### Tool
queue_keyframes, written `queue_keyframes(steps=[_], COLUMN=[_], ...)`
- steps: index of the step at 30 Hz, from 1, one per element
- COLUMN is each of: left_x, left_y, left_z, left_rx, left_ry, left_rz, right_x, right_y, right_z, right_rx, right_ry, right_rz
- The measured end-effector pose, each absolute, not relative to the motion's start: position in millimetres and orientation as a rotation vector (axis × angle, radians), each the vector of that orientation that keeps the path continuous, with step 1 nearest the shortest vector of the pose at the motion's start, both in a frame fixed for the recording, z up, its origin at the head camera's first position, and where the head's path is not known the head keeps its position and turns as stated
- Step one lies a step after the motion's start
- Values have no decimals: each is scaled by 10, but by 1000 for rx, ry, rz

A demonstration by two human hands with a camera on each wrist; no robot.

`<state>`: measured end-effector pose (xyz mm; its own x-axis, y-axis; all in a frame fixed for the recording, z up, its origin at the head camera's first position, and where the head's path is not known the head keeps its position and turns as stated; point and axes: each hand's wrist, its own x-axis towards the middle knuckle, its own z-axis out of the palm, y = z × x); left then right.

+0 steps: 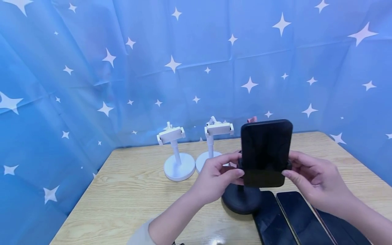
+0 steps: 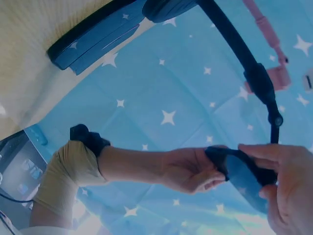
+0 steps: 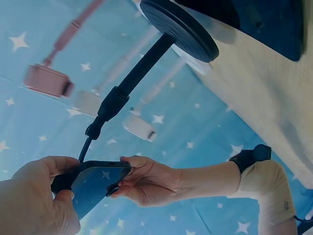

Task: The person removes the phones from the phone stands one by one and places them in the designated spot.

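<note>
A black smartphone point(image 1: 266, 153) stands upright in the clamp of a black phone stand, its dark face toward me. The stand's round base point(image 1: 242, 200) rests on the table, and its thin neck point(image 3: 146, 63) rises to the clamp behind the phone. My left hand point(image 1: 218, 175) grips the clamp's left side, thumb at the phone's lower left edge. My right hand point(image 1: 318, 180) holds the clamp's right side, thumb at the lower right edge. In the right wrist view, fingers and thumbs of both hands pinch the clamp ends around the phone point(image 3: 100, 183).
Two white phone stands point(image 1: 179, 166) point(image 1: 211, 156) are behind to the left on the wooden table point(image 1: 128, 197). A pink stand point(image 2: 274, 78) shows behind the black one. Several dark phones point(image 1: 303, 217) lie side by side at front right. A starry blue curtain point(image 1: 196, 68) hangs behind.
</note>
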<state>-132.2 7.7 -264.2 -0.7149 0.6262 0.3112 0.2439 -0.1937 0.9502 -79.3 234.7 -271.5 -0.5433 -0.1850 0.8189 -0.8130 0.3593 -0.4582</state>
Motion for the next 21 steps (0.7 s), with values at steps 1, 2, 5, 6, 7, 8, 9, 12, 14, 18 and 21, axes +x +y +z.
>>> queue_keyframes(steps=[1, 2, 5, 6, 7, 8, 9, 12, 14, 18, 21], left_x=[-1311, -1300, -1272, -1266, -1262, -1259, -1256, -1255, -1256, -1260, -1267], left_y=[28, -17, -128, -155, -178, -199, -218, -258, -272, -285, -288], left_z=[-2647, -2654, -2680, -2690, -2702, -2715, -2728, -2772, -2801, -2834, -2840], left_rx=[999, 975, 918, 905, 896, 885, 880, 858, 850, 851, 865], left_ry=[1798, 1811, 1829, 1829, 1829, 1830, 1828, 1834, 1835, 1820, 1806], left_rz=[1991, 1991, 1990, 1990, 1990, 1989, 1989, 1989, 1991, 1994, 1991], right_x=[-802, -813, -845, -854, -863, -873, -879, -897, -906, -902, -885], right_y=[2307, 2270, 2186, 2166, 2149, 2134, 2122, 2095, 2083, 2079, 2083], right_z=[-2726, -2736, -2776, -2791, -2807, -2824, -2840, -2883, -2908, -2942, -2957], right_rx=[883, 905, 954, 965, 972, 984, 984, 994, 1004, 1008, 990], right_ry=[-1946, -1943, -1940, -1942, -1947, -1946, -1952, -1974, -1978, -1987, -1996], right_rz=[1210, 1230, 1258, 1264, 1267, 1272, 1264, 1261, 1260, 1269, 1278])
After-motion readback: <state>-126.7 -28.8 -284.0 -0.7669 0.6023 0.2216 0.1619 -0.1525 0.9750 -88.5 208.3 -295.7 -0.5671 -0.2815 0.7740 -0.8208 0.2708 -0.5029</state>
